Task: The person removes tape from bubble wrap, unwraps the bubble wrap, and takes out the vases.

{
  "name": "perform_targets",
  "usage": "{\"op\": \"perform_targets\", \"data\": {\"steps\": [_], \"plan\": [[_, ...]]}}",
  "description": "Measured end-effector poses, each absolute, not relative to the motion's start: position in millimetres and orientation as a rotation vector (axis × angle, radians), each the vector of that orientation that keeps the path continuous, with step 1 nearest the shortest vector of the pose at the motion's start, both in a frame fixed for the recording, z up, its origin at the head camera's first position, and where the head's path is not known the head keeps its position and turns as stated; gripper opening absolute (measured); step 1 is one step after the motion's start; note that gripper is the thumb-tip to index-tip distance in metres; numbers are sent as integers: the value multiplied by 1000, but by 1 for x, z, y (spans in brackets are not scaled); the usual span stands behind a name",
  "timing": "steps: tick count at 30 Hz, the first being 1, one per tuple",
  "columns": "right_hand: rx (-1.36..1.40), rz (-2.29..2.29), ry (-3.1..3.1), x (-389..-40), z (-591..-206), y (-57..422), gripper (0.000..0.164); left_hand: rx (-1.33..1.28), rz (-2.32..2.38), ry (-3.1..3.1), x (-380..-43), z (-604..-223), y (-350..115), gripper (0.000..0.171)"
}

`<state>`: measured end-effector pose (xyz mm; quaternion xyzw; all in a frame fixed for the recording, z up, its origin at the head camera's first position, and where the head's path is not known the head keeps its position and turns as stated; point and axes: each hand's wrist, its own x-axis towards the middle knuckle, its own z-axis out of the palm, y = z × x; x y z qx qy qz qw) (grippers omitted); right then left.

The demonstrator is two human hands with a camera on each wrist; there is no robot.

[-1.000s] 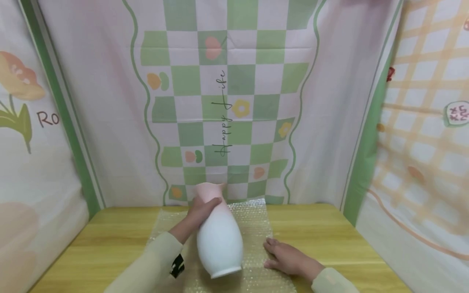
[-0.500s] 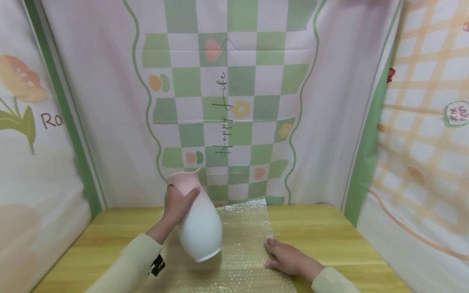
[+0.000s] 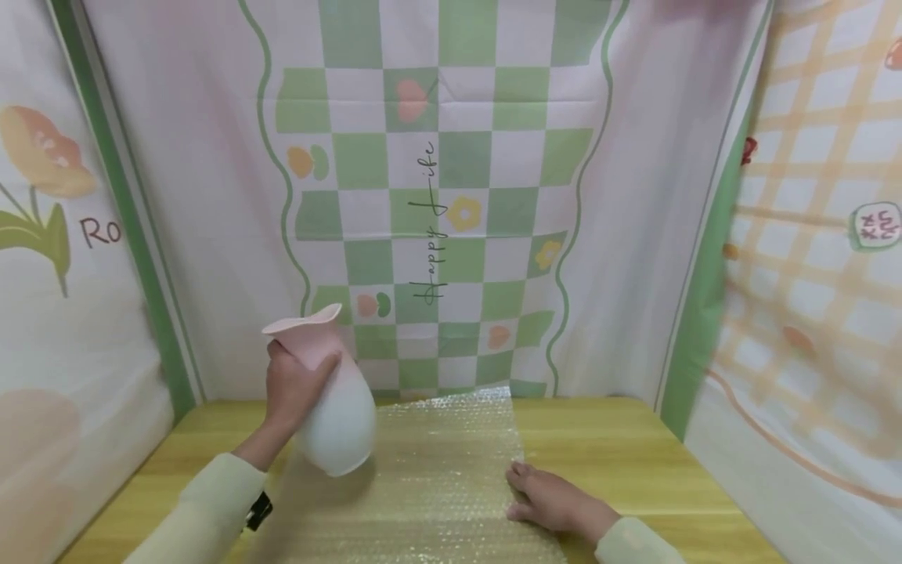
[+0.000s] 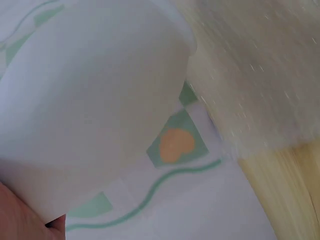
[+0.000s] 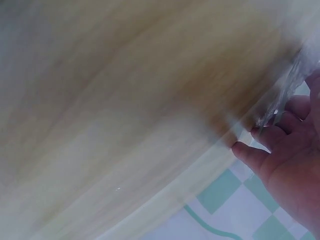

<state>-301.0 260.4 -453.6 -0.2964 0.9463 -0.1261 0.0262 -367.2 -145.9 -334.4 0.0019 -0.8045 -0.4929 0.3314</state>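
A vase (image 3: 341,415), pink at its flared mouth and white over its rounded body, is tilted with its mouth up and to the left. My left hand (image 3: 292,388) grips it round the neck from the left, thumb across the front. The vase's white side (image 4: 95,95) fills much of the left wrist view, with part of the hand (image 4: 20,215) at the corner. A sheet of bubble wrap (image 3: 444,470) lies flat on the table beneath and right of the vase. At the sheet's right edge rests my right hand (image 3: 557,497), fingers loosely bent, touching the wrap.
The yellow wood-grain table (image 3: 613,439) extends on both sides of the wrap. A green-and-white checked cloth (image 3: 465,258) hangs behind it, with patterned curtains (image 3: 810,274) at the sides. A black band (image 3: 258,511) is at the left sleeve.
My left hand has carried the vase to the left and somewhat upward, from over the middle of the bubble wrap towards its left side. The right hand has stayed nearly in place.
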Motion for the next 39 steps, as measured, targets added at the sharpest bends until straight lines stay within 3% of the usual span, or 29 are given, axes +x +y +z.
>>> {"op": "perform_targets", "data": {"steps": [23, 39], "plan": [[-902, -366, 2919, -298, -453, 258, 68, 81, -1084, -1913, -360, -349, -233, 81], [-894, -371, 2923, -298, -451, 260, 70, 258, -1059, -2012, -355, -358, -278, 88]]}}
